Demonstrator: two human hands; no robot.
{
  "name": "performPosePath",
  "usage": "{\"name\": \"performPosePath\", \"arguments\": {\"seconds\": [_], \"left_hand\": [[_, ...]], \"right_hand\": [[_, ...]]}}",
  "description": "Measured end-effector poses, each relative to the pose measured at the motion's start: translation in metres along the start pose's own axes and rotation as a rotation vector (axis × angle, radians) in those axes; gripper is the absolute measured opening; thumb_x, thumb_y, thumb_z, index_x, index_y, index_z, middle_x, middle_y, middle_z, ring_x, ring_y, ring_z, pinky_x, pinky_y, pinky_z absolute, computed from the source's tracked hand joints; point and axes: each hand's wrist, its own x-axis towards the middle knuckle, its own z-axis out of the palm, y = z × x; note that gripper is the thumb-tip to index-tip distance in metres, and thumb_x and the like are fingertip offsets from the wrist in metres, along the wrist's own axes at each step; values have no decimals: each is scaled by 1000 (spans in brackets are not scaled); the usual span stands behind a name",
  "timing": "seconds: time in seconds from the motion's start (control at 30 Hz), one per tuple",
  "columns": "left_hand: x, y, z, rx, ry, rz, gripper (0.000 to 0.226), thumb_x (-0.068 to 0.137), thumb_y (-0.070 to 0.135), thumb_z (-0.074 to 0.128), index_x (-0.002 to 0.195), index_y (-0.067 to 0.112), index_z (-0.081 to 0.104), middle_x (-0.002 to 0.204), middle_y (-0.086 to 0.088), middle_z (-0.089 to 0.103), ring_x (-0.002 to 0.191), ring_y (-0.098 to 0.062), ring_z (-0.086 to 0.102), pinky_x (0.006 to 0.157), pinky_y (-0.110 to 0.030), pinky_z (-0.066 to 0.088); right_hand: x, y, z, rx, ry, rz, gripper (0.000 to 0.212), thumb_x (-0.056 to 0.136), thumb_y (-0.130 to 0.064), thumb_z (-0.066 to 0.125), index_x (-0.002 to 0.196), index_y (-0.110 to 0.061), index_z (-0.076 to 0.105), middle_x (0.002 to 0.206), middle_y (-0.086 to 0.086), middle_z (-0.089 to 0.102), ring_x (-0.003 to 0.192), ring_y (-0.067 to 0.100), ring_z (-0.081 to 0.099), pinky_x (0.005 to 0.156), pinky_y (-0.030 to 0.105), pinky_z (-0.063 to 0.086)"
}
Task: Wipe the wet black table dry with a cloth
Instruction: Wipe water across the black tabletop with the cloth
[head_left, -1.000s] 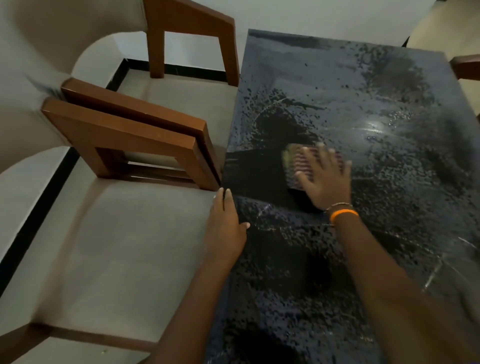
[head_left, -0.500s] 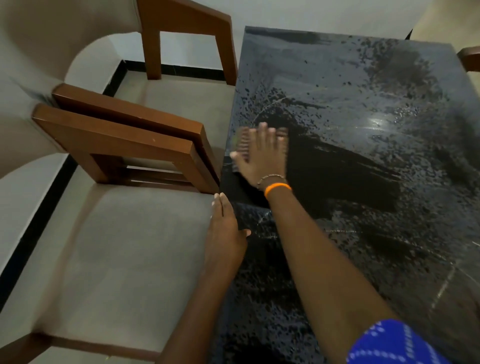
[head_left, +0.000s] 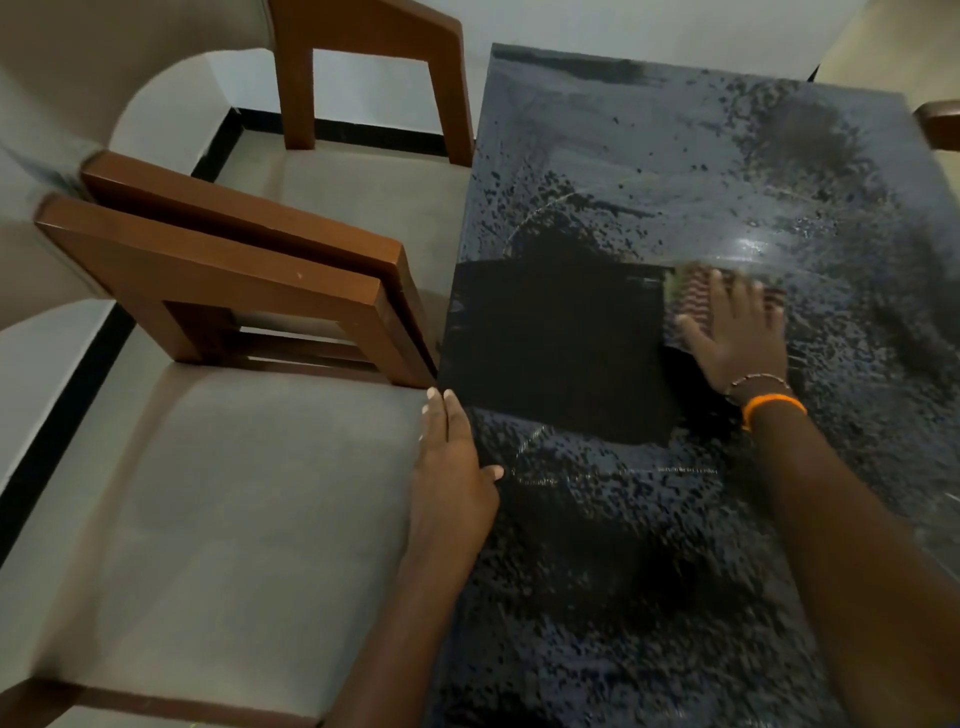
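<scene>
Black, dry band now stretches rightward from the tabletop's (head_left: 597, 597) left edge; right hand (head_left: 737, 332), fingers spread, presses the cloth (head_left: 691, 293) flat. Left hand (head_left: 452, 467) braces, fingers straight. Droplets remain elsewhere.

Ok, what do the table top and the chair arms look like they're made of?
Black table: looks like polished stone or glass, since the wiped patch is glossy and a light glares off it. Chair arms: apparently solid wood with a smooth brown finish.

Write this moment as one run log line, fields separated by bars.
step: wiping | right hand: flat on cloth | left hand: rests on black table edge | middle dry, rest wet
</scene>
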Motion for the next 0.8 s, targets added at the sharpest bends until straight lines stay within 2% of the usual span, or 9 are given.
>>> {"name": "performPosePath", "arguments": {"seconds": [0.1,0.17,0.33,0.4,0.47,0.53,0.6,0.7,0.8], "left_hand": [[0,0,2,-4,8,-10,89,90,20,59,148,11,-7,158,-3,-14,146,-19,-5,116,-35,21],[-1,0,2,-9,13,-10,88,90,20,59,148,10,-6,158,-4,-14,146,-19,-5,116,-36,21],[-1,-5,0,-74,24,12,91,87,20,62,148,11,-4,158,-2,-9,146,-15,-3,117,-29,13],[-1,-10,-2,-150,47,39,93,83,16,67,149,11,1,159,-4,2,145,-15,5,114,-23,10],[-2,-15,-5,-233,78,41,91,80,15,69,149,12,8,158,-5,12,144,-17,13,113,-22,12],[-7,-18,-8,-210,95,21,88,83,23,66,149,12,8,158,-5,10,145,-16,12,113,-22,11],[-13,-16,-6,-143,111,40,87,86,30,63,149,12,6,159,-2,2,145,-13,4,113,-22,8],[-19,0,0,-75,74,147,85,88,34,60,149,15,5,159,2,-5,145,-12,-7,116,-27,1],[-22,21,11,32,-19,237,84,89,35,57,149,15,3,158,2,-8,144,-15,-14,114,-29,-10]], "right_hand": [[-5,-5,0,6,-15,126,66,97,-42,34,149,-12,8,158,12,1,145,31,1,117,52,2],[-7,-35,3,-5,-12,79,66,96,-40,35,149,-12,7,158,13,0,145,32,-1,117,52,-1],[-17,-168,17,-18,-44,-290,67,96,-40,34,149,-14,3,158,11,-4,145,30,-4,115,46,-7],[-30,-213,21,-38,-60,-449,67,95,-43,33,149,-15,4,158,10,-2,146,29,-3,116,47,-7],[-50,-230,27,-70,-84,-606,68,93,-46,32,149,-18,8,159,6,-1,146,26,-2,116,46,-7],[-66,-216,31,-64,-87,-713,70,87,-52,23,149,-20,11,159,2,2,146,22,0,116,45,-5],[-71,-188,29,-20,-76,-717,77,80,-54,16,149,-21,12,159,1,6,146,20,4,117,45,1],[-65,-130,21,-24,-50,-564,81,76,-53,16,149,-20,13,158,3,9,146,23,8,117,46,9],[-57,-53,10,-33,-42,-357,84,73,-54,13,148,-17,14,158,8,9,145,27,9,116,45,8]]}}
